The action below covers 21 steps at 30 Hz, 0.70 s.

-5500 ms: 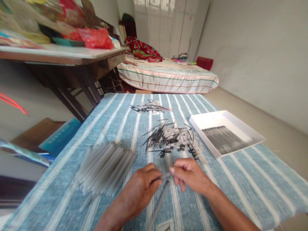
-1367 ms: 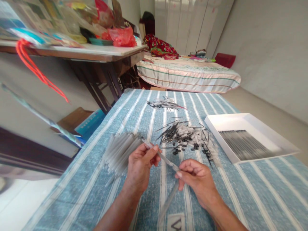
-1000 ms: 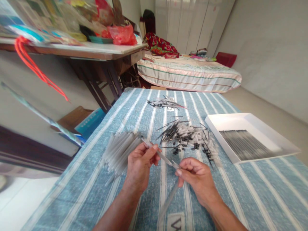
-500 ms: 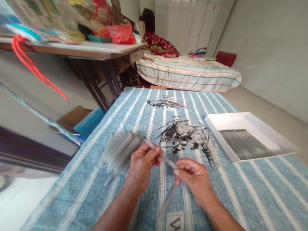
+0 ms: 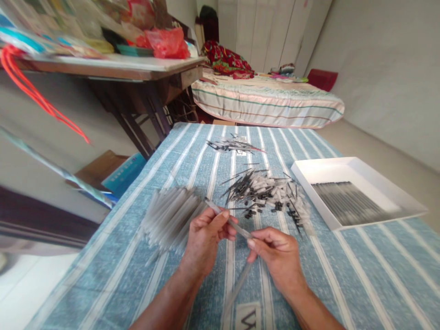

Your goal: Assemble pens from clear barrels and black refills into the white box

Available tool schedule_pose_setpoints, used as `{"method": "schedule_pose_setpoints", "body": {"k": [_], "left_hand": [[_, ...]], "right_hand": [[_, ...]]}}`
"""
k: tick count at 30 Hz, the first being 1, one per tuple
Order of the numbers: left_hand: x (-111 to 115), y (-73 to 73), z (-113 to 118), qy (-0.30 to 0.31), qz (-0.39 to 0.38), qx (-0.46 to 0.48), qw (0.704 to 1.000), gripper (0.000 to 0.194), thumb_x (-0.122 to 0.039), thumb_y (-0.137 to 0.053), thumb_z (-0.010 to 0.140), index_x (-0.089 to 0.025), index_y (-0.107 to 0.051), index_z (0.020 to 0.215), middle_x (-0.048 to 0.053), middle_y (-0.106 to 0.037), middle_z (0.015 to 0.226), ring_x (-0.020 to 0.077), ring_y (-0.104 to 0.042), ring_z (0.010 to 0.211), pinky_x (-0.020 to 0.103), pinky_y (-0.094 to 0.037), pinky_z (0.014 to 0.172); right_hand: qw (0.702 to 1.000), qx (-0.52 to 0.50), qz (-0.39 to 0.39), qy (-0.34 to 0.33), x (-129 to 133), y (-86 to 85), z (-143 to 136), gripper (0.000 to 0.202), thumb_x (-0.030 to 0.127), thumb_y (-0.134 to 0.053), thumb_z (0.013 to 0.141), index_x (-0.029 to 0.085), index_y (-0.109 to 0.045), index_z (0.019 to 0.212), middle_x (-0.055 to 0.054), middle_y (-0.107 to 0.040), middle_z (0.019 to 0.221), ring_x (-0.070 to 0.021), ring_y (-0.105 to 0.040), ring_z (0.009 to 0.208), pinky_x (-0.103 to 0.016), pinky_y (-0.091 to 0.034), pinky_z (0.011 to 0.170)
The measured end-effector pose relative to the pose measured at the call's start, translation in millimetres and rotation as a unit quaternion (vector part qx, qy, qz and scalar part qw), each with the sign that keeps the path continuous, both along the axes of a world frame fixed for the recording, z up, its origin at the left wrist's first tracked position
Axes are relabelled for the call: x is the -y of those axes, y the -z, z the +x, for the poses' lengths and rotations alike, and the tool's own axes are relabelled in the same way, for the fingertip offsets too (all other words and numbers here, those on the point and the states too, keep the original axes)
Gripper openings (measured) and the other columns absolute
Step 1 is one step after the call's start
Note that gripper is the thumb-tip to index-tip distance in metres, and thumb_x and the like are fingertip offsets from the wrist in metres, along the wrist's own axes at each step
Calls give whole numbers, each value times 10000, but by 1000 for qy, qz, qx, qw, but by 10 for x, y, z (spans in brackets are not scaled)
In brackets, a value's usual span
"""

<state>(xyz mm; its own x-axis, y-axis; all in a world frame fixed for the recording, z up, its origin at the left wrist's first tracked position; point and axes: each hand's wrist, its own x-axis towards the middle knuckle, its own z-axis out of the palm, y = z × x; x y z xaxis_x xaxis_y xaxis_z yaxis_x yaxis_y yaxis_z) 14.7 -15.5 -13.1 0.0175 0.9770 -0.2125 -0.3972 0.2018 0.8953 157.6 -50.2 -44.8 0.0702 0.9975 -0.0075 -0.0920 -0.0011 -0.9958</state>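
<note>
My left hand (image 5: 204, 236) pinches a slim translucent grey pen barrel (image 5: 213, 206) between thumb and fingers. The barrel has a dark tip and slants down to the right. At its lower end, my right hand (image 5: 280, 252) is closed, thumb and fingertips pressed together on it. A second grey tube (image 5: 237, 288) extends down from below the right hand; I cannot tell whether that hand holds it or it lies on the cloth. Left of my hands is a stack of similar grey tubes (image 5: 173, 217). Beyond them lies a loose heap of small black and clear pen parts (image 5: 268, 190).
A shallow white box (image 5: 381, 181) at right holds a row of grey pens (image 5: 347, 204). Thin dark and clear pieces (image 5: 233, 145) lie farther back on the blue striped cloth (image 5: 120, 275). A cluttered side table (image 5: 120, 64) stands at left, a bed (image 5: 268, 101) behind.
The camera view has shifted slightly. Both hands keep the same grip on the pen barrel, with only tiny finger movement.
</note>
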Motion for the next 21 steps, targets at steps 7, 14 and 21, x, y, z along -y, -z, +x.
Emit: {"method": "schedule_pose_setpoints", "body": {"k": [7, 14, 21], "left_hand": [[10, 23, 70, -23, -15, 12, 1000, 95, -222, -649, 705, -141, -599, 715, 9, -675, 653, 91, -553, 449, 220, -466, 470], [-1, -63, 44, 17, 20, -108, 994, 135, -292, -652, 701, -161, -670, 673, -13, -628, 545, 115, -535, 490, 220, -458, 503], [-25, -80, 47, 51, 25, -138, 989, 188, -383, -713, 592, -197, -688, 595, -6, -615, 509, 156, -533, 527, 243, -452, 511]], "right_hand": [[1000, 14, 12, -7, -13, 18, 5, 81, 227, -639, 723, 153, -617, 699, 18, -614, 462, -111, -565, 415, -204, -429, 461], [973, 198, 97, -61, -109, -110, 24, 98, 241, -549, 783, 165, -596, 743, 15, -587, 565, -116, -566, 494, -200, -419, 478], [824, 514, 232, -61, -165, -296, 72, 150, 268, -442, 846, 209, -576, 815, 2, -617, 712, -144, -574, 660, -244, -431, 620]]}}
